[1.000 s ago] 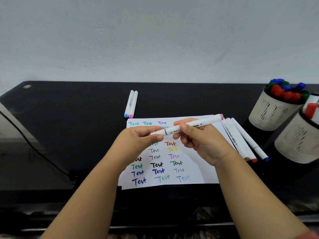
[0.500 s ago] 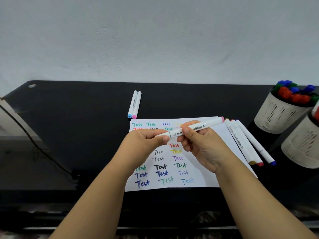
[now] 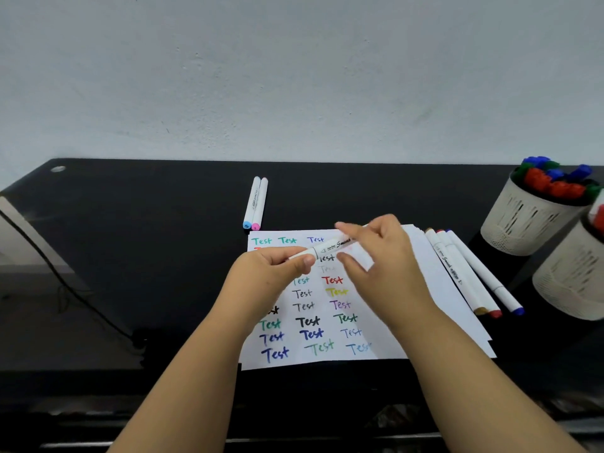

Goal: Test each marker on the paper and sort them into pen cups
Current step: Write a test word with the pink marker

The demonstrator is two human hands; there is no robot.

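Observation:
A white marker [image 3: 333, 246] hangs over the paper [image 3: 425, 289], which carries several coloured "Test" words. My left hand [image 3: 268, 276] pinches the marker's near end between thumb and fingers. My right hand [image 3: 385, 266], blurred, holds the barrel further along, index finger above it and thumb below; the marker's far end is hidden behind this hand. Two pale slotted pen cups stand at the right: the far cup [image 3: 523, 220] holds red, blue and green markers, while the near cup [image 3: 575, 276] is cut off by the frame edge.
Three white markers [image 3: 464, 273] lie side by side on the paper's right edge. Two more [image 3: 255, 204], with blue and pink ends, lie behind the paper. The table [image 3: 147, 240] is black, backed by a wall. A cable [image 3: 65, 282] hangs at the left.
My right hand has shifted along the barrel, its index finger and thumb now spread wider. The left hand keeps its pinch. The view has drifted slightly.

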